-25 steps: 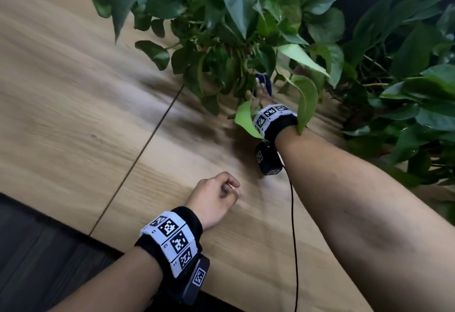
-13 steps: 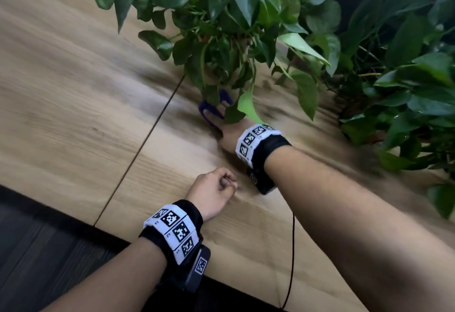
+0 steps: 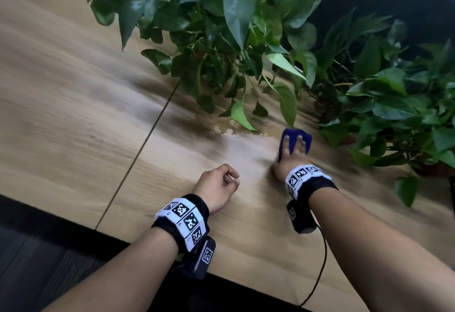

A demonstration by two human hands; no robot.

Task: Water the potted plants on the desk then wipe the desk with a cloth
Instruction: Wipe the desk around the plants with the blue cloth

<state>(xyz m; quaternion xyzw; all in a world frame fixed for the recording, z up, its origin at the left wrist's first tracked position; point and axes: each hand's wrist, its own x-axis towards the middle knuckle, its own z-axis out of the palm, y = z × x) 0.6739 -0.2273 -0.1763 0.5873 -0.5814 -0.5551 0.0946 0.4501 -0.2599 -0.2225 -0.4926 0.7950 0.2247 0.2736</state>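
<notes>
My right hand presses a blue cloth flat on the wooden desk, just below the hanging leaves of a large potted plant. A second leafy plant stands to the right of the cloth. A wet patch with water drops glistens on the desk left of the cloth. My left hand rests on the desk as a loose fist, holding nothing. The pots are hidden by leaves.
A dark seam runs across the desk from the plant toward the near edge. The desk's front edge borders dark floor at the lower left. A black cable hangs from my right wristband.
My right hand has swept the blue cloth from under the big plant's leaves to the right, toward the second plant. A wet streak now shows. The left fist has stayed put.
</notes>
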